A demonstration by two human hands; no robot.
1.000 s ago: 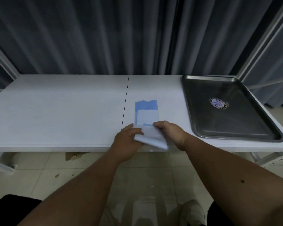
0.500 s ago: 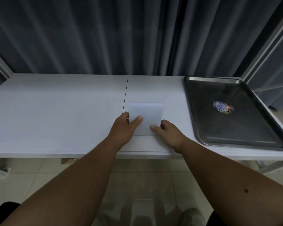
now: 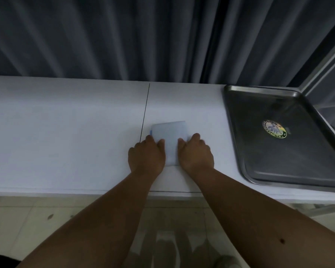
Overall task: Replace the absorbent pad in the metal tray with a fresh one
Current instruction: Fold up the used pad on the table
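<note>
A folded absorbent pad (image 3: 170, 135), pale white with a thin blue edge at its left, lies flat on the white table near the front edge. My left hand (image 3: 146, 153) rests on its left side, thumb on top. My right hand (image 3: 195, 151) presses on its right side, thumb on top too. Both hands lie flat with fingers mostly together. The metal tray (image 3: 238, 144) sits at the right end of the table. It holds no pad; only a round sticker (image 3: 274, 129) shows on its floor.
The white table (image 3: 66, 132) has a dark seam (image 3: 145, 111) running front to back just left of the pad. Grey curtains hang behind. A metal frame post (image 3: 325, 60) stands at the far right. Tiled floor lies below the table edge.
A second ago the pad showed its blue side and was being folded toward the back. Now it lies folded white side up, and both hands have flattened onto it.
</note>
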